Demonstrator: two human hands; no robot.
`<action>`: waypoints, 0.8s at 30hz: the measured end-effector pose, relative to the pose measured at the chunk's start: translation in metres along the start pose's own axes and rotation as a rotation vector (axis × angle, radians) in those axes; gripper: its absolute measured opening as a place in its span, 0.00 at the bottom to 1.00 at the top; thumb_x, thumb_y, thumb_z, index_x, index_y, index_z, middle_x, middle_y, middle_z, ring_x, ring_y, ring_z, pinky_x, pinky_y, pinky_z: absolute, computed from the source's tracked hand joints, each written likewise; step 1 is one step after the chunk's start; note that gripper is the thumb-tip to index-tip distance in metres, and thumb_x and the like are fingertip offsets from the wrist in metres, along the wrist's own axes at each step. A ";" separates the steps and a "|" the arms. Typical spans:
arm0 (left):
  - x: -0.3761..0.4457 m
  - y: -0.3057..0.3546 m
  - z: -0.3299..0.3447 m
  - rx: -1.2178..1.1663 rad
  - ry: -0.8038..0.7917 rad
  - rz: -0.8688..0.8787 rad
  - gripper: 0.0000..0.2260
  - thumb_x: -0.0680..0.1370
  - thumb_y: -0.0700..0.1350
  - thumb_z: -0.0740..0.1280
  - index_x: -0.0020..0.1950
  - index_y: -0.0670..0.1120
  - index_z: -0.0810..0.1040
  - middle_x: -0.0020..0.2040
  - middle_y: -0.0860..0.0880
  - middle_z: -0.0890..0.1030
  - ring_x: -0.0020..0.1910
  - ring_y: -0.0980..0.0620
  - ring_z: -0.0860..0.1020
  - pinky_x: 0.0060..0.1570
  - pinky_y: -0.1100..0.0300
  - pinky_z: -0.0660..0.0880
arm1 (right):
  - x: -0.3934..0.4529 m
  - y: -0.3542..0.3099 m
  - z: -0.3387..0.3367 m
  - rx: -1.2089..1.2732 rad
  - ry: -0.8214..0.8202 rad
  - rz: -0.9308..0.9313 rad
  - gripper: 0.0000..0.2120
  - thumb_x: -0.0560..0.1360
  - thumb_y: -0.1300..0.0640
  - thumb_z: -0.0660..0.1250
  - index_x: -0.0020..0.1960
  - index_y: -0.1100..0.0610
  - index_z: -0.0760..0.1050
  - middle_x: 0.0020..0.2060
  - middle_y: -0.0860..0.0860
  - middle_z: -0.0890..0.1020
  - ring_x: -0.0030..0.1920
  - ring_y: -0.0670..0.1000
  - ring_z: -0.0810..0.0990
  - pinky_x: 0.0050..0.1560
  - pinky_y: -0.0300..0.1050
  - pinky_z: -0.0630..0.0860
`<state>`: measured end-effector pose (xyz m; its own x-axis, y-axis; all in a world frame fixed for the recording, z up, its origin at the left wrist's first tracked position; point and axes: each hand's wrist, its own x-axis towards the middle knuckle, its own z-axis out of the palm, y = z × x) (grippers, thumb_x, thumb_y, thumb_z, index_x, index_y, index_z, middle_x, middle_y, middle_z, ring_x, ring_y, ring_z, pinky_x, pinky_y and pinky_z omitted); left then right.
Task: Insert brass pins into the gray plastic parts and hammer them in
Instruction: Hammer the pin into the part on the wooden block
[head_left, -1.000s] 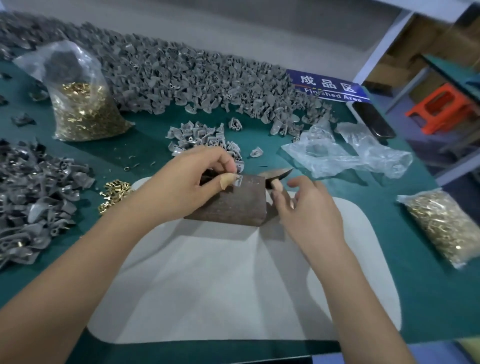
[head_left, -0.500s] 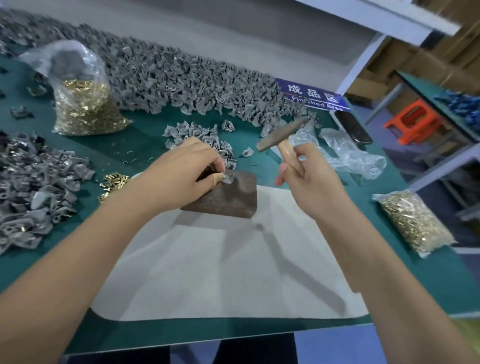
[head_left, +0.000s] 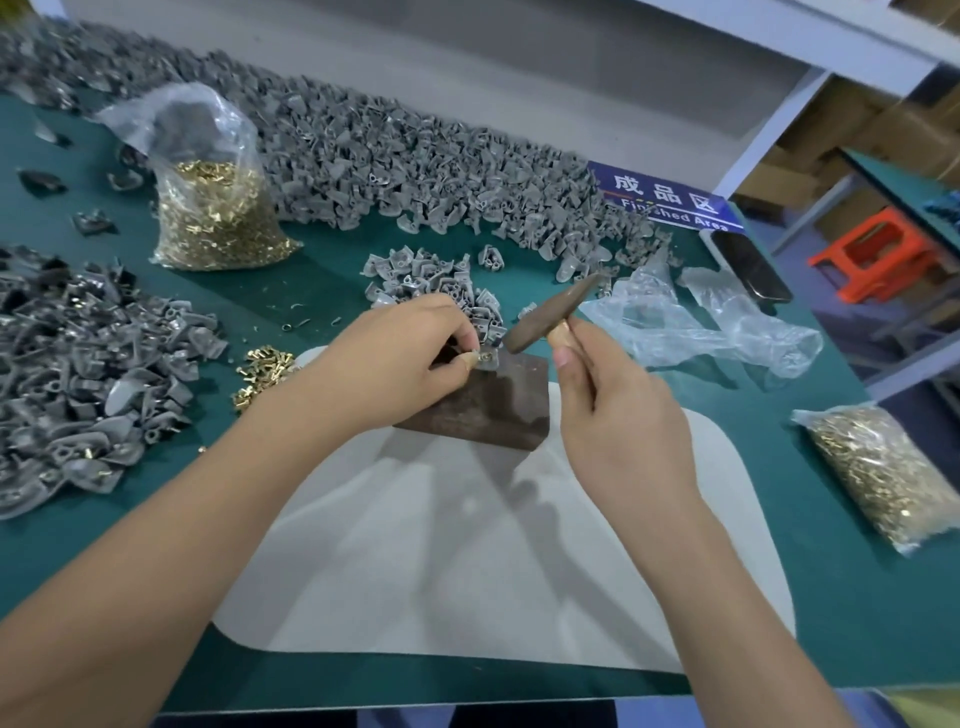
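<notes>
My left hand (head_left: 400, 358) pinches a small gray plastic part (head_left: 488, 359) with a brass pin in it, pressed down on the top of a dark metal block (head_left: 488, 405). In my right hand (head_left: 608, 410) is a small hammer, gripped by its wooden handle. The dark hammer head (head_left: 550, 314) hovers tilted just above and to the right of the part. A little heap of loose brass pins (head_left: 262, 371) lies left of the block. The block stands on a white mat (head_left: 467, 571).
Gray parts are heaped along the back (head_left: 415, 156), at the left (head_left: 83, 374) and in a small pile (head_left: 431, 280) behind the block. Bags of brass pins stand at back left (head_left: 213, 208) and right (head_left: 878, 467). Crumpled clear plastic (head_left: 701, 322) and a phone (head_left: 748, 265) lie right.
My right hand took up the hammer from beside the block, raised it, and now the head has come down close to the part. My left hand stays on the part.
</notes>
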<state>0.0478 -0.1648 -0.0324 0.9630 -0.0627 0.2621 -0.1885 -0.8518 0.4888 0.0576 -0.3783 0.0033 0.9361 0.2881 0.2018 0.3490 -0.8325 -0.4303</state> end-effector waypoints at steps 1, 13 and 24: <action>0.000 0.001 0.000 0.000 -0.001 -0.002 0.04 0.80 0.50 0.66 0.53 0.53 0.79 0.53 0.57 0.78 0.52 0.54 0.77 0.50 0.55 0.73 | -0.002 -0.002 0.002 0.012 0.032 0.000 0.17 0.86 0.44 0.53 0.72 0.42 0.71 0.52 0.50 0.85 0.52 0.62 0.80 0.45 0.56 0.75; 0.002 -0.002 -0.004 0.048 -0.042 -0.010 0.04 0.81 0.51 0.65 0.54 0.56 0.78 0.54 0.59 0.77 0.53 0.55 0.76 0.46 0.57 0.69 | -0.004 -0.005 0.013 -0.029 0.042 -0.012 0.20 0.85 0.44 0.53 0.75 0.42 0.69 0.50 0.53 0.86 0.49 0.64 0.81 0.40 0.53 0.71; 0.003 -0.003 -0.005 0.036 -0.042 -0.012 0.04 0.81 0.52 0.66 0.54 0.56 0.79 0.55 0.59 0.78 0.55 0.56 0.76 0.45 0.57 0.68 | -0.009 -0.004 0.018 -0.043 0.102 -0.052 0.21 0.85 0.43 0.51 0.76 0.42 0.68 0.47 0.52 0.86 0.45 0.63 0.82 0.37 0.51 0.68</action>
<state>0.0500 -0.1595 -0.0296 0.9726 -0.0738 0.2205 -0.1705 -0.8709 0.4610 0.0484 -0.3690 -0.0122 0.9067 0.2839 0.3120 0.3928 -0.8379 -0.3790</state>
